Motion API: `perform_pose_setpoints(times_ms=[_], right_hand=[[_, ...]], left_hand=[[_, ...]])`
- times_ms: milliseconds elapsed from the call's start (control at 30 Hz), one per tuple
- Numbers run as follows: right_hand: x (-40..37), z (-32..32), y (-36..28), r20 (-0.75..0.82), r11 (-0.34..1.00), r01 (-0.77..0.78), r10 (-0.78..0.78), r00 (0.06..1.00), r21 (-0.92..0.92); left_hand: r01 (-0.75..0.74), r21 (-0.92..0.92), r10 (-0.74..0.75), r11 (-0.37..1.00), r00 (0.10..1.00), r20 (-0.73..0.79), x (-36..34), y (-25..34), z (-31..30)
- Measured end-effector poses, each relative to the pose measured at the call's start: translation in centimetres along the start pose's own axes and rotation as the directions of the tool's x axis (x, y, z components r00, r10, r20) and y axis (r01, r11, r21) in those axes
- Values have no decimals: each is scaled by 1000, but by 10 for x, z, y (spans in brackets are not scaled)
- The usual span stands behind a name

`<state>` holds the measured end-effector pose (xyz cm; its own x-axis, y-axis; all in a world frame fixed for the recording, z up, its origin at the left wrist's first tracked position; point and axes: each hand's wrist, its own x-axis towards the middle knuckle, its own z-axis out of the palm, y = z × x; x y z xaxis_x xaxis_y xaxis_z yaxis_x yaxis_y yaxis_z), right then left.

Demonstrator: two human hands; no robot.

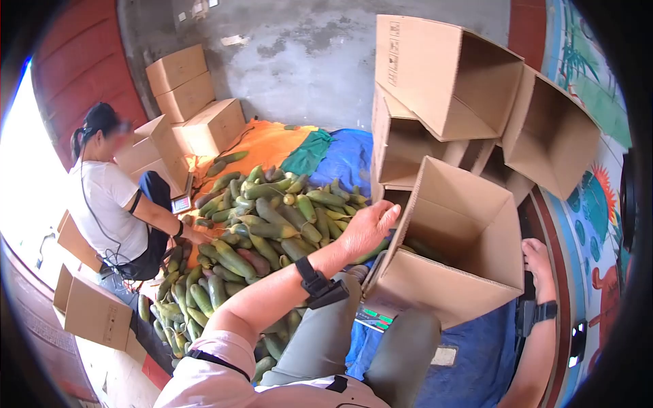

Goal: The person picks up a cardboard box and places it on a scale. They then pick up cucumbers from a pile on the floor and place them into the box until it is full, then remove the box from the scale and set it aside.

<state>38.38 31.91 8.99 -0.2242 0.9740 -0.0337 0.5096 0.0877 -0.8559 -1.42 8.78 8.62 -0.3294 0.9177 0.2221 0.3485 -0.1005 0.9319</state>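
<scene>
An open cardboard box (469, 289) stands tilted in front of my knees, with a long green vegetable (425, 250) partly visible inside. My left hand (369, 231) is at the box's left edge, thumb up and fingers curled, some of them hidden. On the opposite side, my right hand (537, 262) has bent fingers against the box's right wall. Beneath the box, a scale (374, 318) shows green lit digits. To the left lies a large heap of long green vegetables (265, 221), which look like green radishes.
Several open cardboard boxes (425, 75) are stacked at the right by the painted wall. A co-worker (112, 197) sits at the left, one hand on the heap. More boxes (211, 126) stand behind, near another scale (181, 204). Blue sheeting (469, 360) covers the floor.
</scene>
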Motion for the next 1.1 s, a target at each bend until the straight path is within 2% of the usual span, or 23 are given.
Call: perform_pose_setpoints(times_ms=[100, 133, 167, 200, 233, 300, 433, 467, 533, 567, 633, 700, 767, 800, 867, 1000, 1033, 1067, 1100], right_hand=[[8, 0, -1, 43, 992, 37, -32, 999, -119], [12, 0, -4, 75, 978, 44, -29, 997, -203], [10, 4, -10, 86, 977, 24, -6, 996, -210], [11, 5, -12, 115, 977, 7, 18, 993, -212], [14, 5, -13, 116, 959, 3, 31, 993, -282], [21, 9, -14, 119, 955, -42, 80, 990, -292], [19, 15, -30, 131, 922, -146, 204, 970, -358], [19, 16, -32, 151, 915, -153, 223, 963, -373], [17, 17, -32, 179, 900, -145, 236, 955, -412], [16, 18, -31, 190, 890, -131, 233, 954, -437], [9, 22, -40, 166, 871, -183, 286, 944, -456], [4, 22, -43, 142, 880, -206, 291, 946, -428], [10, 24, -37, 175, 884, -188, 286, 942, -428], [8, 22, -37, 183, 893, -153, 250, 951, -424], [11, 23, -34, 190, 868, -110, 227, 955, -484], [20, 27, -18, 153, 864, -89, 187, 970, -495], [18, 27, -16, 139, 868, -106, 196, 971, -485], [15, 26, -13, 150, 904, -30, 103, 983, -427], [10, 25, -7, 145, 931, 36, 18, 989, -364]], left_hand=[[54, 25, -55, 998, 997, 49, 30, -11, 9], [26, 157, -39, 987, 996, 83, 45, -25, 10], [-79, 273, 74, 959, 997, 26, 52, -26, 15], [-6, 281, -17, 960, 997, 77, 53, -9, 13], [-12, 320, 1, 947, 999, 35, 61, -14, 16], [47, 443, -91, 896, 993, 80, 65, 6, 15], [107, 479, -199, 872, 969, 146, 80, 3, 21], [99, 479, -202, 872, 965, 170, 81, 1, 22], [96, 605, -267, 790, 943, 198, 93, 2, 20], [68, 605, -244, 793, 946, 214, 101, 0, 18], [-9, 747, -272, 665, 928, 253, 107, -12, 16], [57, 747, -352, 663, 904, 243, 109, -9, 17], [40, 783, -405, 621, 872, 276, 113, -11, 18], [16, 783, -381, 622, 879, 285, 114, -11, 20], [135, 741, -428, 658, 877, 220, 112, -17, 23], [125, 720, -415, 683, 877, 242, 118, -36, 20], [105, 717, -374, 689, 899, 228, 123, -51, 16], [77, 716, -332, 694, 917, 222, 129, -68, 12], [-140, 683, -140, 717, 931, 338, 134, -95, -5]])
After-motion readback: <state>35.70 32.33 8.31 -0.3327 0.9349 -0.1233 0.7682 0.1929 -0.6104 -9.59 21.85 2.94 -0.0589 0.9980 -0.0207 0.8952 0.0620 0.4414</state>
